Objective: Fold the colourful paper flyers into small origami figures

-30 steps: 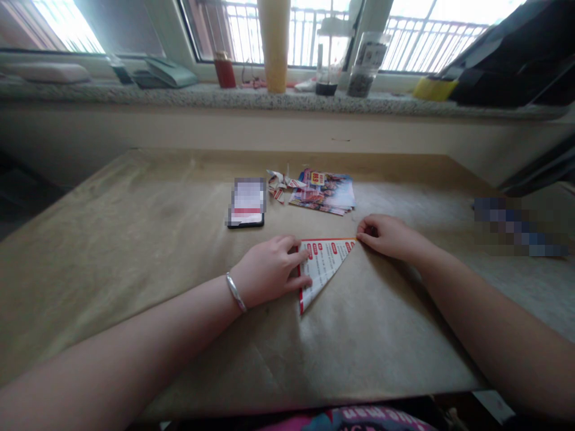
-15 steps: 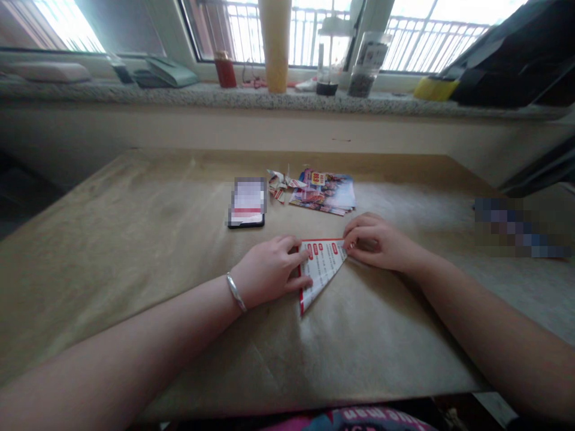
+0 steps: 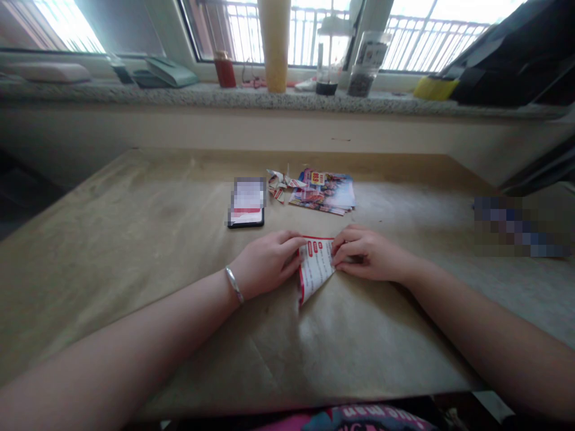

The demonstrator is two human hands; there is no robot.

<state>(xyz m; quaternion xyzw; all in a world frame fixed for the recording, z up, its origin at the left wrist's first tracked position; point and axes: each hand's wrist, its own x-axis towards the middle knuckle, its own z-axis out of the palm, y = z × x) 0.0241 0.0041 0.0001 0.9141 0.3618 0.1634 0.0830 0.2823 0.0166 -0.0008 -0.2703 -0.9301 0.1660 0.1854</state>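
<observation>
On the bench [image 3: 179, 359], red-edged paper [image 3: 317, 263] was pinched between narrowed fingers of the left hand [image 3: 268, 262] at its left edge and the right hand [image 3: 371, 254] opposite.

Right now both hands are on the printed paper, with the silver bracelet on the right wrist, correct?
No, the head view shows the silver bracelet on the left wrist. The left hand and right hand are on the printed paper.
</observation>
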